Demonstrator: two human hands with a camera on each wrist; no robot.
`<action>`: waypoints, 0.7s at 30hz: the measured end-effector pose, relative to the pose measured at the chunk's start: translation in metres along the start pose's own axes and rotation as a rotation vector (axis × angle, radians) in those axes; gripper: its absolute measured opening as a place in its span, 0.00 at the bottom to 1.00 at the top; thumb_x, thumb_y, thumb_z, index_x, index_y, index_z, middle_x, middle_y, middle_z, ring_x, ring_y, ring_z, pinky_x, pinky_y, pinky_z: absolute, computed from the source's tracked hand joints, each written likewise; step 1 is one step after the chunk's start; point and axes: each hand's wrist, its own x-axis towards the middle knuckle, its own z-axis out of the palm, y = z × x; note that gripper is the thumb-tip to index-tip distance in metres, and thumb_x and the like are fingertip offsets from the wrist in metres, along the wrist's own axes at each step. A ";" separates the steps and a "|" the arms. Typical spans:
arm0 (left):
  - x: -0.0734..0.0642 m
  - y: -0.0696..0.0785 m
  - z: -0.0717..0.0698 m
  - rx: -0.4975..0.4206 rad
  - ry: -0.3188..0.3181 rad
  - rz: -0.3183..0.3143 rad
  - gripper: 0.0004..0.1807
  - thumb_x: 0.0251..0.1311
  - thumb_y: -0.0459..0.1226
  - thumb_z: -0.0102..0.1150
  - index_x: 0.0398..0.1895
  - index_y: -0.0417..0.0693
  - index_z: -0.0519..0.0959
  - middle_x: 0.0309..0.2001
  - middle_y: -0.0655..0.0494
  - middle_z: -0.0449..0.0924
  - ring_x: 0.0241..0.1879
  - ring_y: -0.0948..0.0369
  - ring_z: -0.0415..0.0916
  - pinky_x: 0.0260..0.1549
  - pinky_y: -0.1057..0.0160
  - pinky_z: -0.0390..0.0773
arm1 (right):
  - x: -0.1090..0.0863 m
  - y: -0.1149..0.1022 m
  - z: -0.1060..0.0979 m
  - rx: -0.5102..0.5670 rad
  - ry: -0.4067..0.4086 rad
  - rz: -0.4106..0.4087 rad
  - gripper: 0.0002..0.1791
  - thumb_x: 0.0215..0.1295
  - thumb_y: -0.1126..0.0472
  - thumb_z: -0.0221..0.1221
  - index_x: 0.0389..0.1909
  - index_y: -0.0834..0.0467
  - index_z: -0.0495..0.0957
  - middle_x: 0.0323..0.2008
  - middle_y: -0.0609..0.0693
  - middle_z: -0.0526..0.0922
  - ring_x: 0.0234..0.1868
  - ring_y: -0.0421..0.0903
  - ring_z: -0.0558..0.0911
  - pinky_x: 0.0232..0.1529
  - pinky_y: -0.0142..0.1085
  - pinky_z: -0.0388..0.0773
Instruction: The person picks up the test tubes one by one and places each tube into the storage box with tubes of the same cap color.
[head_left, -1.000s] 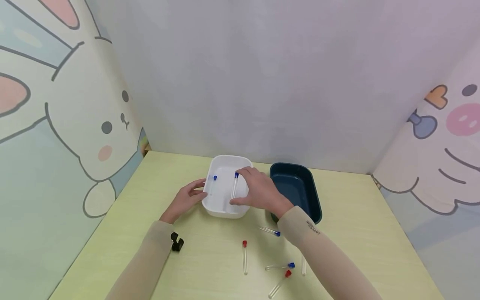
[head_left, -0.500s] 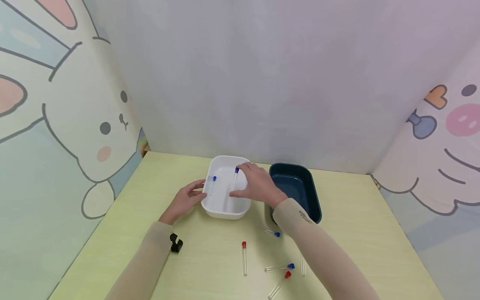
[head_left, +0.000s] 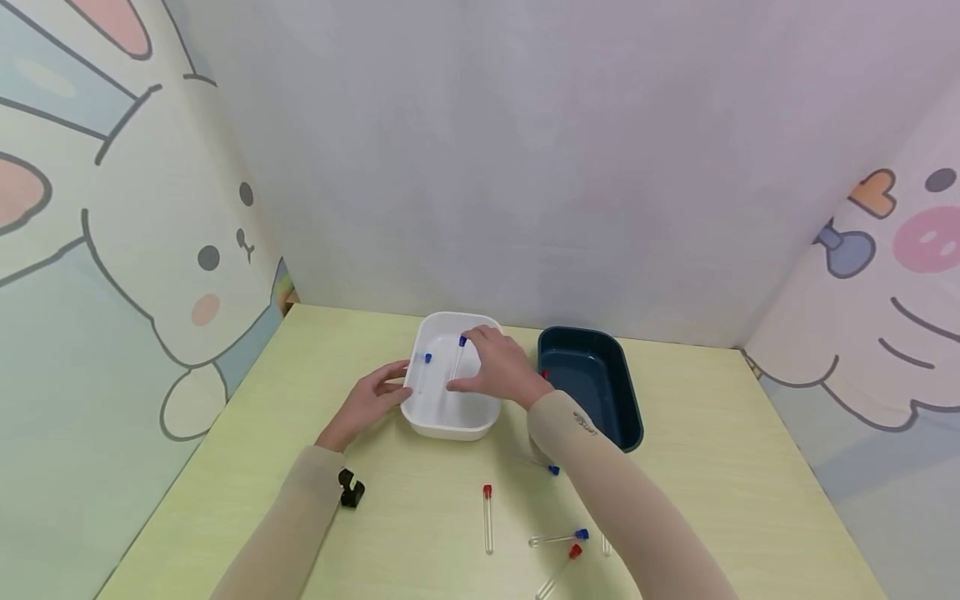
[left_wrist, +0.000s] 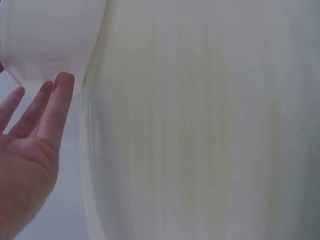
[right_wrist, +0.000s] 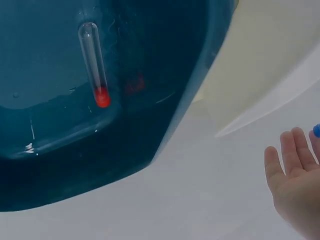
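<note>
Just now the right hand [head_left: 504, 367] holds a blue-capped tube [head_left: 458, 358] between thumb and fingers, within the outline of the white tray [head_left: 448, 432]; whether the tube touches the tray's floor I cannot tell. Its cap points to about twelve o'clock, with the fingertips there and the thumb at the six o'clock end. The left hand [head_left: 369, 402] grips nothing, its extended fingers resting against the tray's nine o'clock side. A second tube [head_left: 427, 358] lies inside, towards ten o'clock.

At three o'clock from this tray stands a dark blue tray [head_left: 628, 392] with a red-capped tube [right_wrist: 95, 67] in it. Loose tubes [head_left: 488, 521] lie on the counter [head_left: 420, 533] around five o'clock.

The held tube is probably light and stiff, smooth enough to slip or roll, and easily cracked if glass. A gentle pinch just below the cap seems best; lifting by the cap alone could loosen it.
</note>
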 end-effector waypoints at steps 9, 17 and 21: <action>0.000 0.000 0.000 0.007 0.000 0.007 0.33 0.72 0.41 0.61 0.78 0.49 0.65 0.74 0.39 0.69 0.66 0.42 0.77 0.64 0.48 0.81 | 0.012 0.002 0.011 0.038 -0.040 0.029 0.53 0.53 0.32 0.72 0.75 0.52 0.66 0.75 0.53 0.69 0.72 0.54 0.72 0.73 0.53 0.74; 0.000 -0.001 0.000 0.009 0.000 -0.020 0.33 0.72 0.42 0.61 0.78 0.54 0.65 0.74 0.42 0.70 0.67 0.43 0.77 0.65 0.46 0.80 | 0.020 -0.002 0.015 0.021 -0.054 0.036 0.54 0.53 0.32 0.72 0.76 0.51 0.65 0.75 0.52 0.69 0.74 0.52 0.70 0.74 0.52 0.73; -0.001 -0.001 0.000 0.001 -0.001 -0.022 0.33 0.73 0.42 0.61 0.78 0.54 0.65 0.74 0.42 0.69 0.67 0.43 0.77 0.65 0.45 0.80 | 0.024 -0.006 0.013 0.012 -0.042 0.009 0.53 0.53 0.32 0.72 0.76 0.53 0.66 0.74 0.53 0.70 0.73 0.52 0.71 0.74 0.52 0.73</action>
